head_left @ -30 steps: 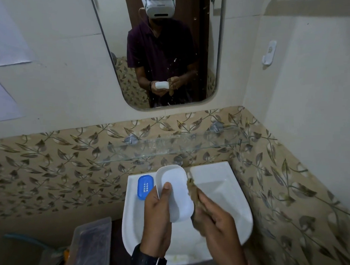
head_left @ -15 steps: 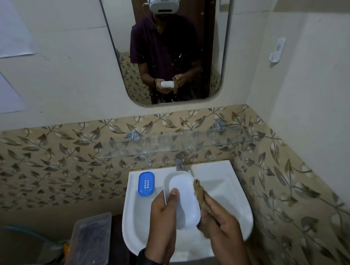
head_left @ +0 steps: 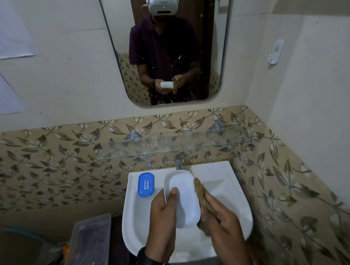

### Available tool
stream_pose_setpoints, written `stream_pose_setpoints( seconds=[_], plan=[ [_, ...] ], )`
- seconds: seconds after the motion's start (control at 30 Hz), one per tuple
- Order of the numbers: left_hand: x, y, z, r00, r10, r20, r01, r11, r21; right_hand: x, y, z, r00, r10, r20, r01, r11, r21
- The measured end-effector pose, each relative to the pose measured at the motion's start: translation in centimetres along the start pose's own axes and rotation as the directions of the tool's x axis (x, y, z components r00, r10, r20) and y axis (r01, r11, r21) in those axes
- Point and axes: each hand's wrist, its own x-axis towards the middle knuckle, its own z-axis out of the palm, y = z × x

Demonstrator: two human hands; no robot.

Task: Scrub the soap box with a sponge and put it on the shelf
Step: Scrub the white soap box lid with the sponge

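Observation:
I hold a white soap box (head_left: 185, 199) over the white sink (head_left: 229, 192), its hollow side facing up. My left hand (head_left: 163, 222) grips its left rim, thumb inside the box. My right hand (head_left: 223, 223) is closed on a brown sponge (head_left: 200, 193) that presses against the box's right edge. A blue slotted soap box part (head_left: 145, 184) lies on the sink's back left ledge. The glass shelf (head_left: 170, 145) runs along the patterned tiles above the tap and holds nothing that I can see.
A metal tap (head_left: 179, 162) stands at the sink's back, just beyond the soap box. A mirror (head_left: 167, 49) hangs above the shelf. A clear plastic container (head_left: 88, 244) sits low to the left of the sink. The right wall is close beside the sink.
The view has shifted slightly and both hands sit a little lower over the sink. The sponge has slid along the box's right edge. Both grips are unchanged.

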Motion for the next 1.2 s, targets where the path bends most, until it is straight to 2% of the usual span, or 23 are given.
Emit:
stream_pose_setpoints(
  seconds=[0.1,0.2,0.3,0.5,0.6,0.7,0.77,0.83,1.0,1.07,1.13,1.2],
  plan=[
    [0.3,0.2,-0.8,0.999,-0.015,-0.043,0.012,0.997,-0.075,-3.2,1.2,1.0,0.991,0.028,-0.130,-0.030,0.999,-0.018],
    [0.4,0.6,-0.9,0.999,-0.022,-0.030,0.019,0.997,-0.075,-4.4,0.8,1.8,0.993,0.110,0.038,-0.111,0.994,0.024],
    [0.9,1.3,-0.9,0.998,-0.010,-0.068,0.002,0.993,-0.117,-3.0,0.0,1.7,0.980,0.193,-0.044,-0.190,0.980,0.065],
    [1.7,1.6,-1.0,0.988,0.002,-0.157,-0.032,0.981,-0.191,-1.2,-1.5,2.3,0.952,0.301,-0.046,-0.290,0.943,0.160],
    [1.3,1.1,-0.8,0.980,-0.024,-0.198,-0.021,0.974,-0.224,-2.0,-0.6,2.7,0.959,0.285,-0.014,-0.283,0.956,0.081],
    [1.1,0.6,-0.9,0.973,-0.041,-0.228,-0.015,0.971,-0.239,-1.0,0.3,1.7,0.927,0.304,-0.217,-0.294,0.952,0.081],
    [1.0,0.4,-0.8,0.974,-0.035,-0.224,-0.019,0.971,-0.237,-0.4,0.3,0.9,0.907,0.309,-0.287,-0.299,0.951,0.079],
    [0.9,0.2,-0.4,0.975,-0.019,-0.220,-0.032,0.973,-0.228,-0.3,0.0,0.8,0.919,0.304,-0.250,-0.297,0.953,0.064],
    [0.9,-0.1,-0.2,0.977,0.057,-0.204,-0.084,0.988,-0.127,-1.3,0.7,1.5,0.933,0.359,-0.038,-0.358,0.933,0.023],
    [1.1,-0.2,-0.5,0.979,0.062,-0.195,-0.086,0.990,-0.116,-1.0,0.9,0.3,0.916,0.399,0.032,-0.400,0.910,0.108],
    [1.2,-0.3,-0.8,0.979,0.043,-0.197,-0.068,0.990,-0.122,-0.6,0.7,-1.3,0.903,0.422,0.078,-0.425,0.857,0.290],
    [1.3,-0.7,-1.0,0.979,0.018,-0.203,-0.045,0.991,-0.129,-0.3,0.2,-2.4,0.926,0.375,0.041,-0.360,0.847,0.390]
  ],
)
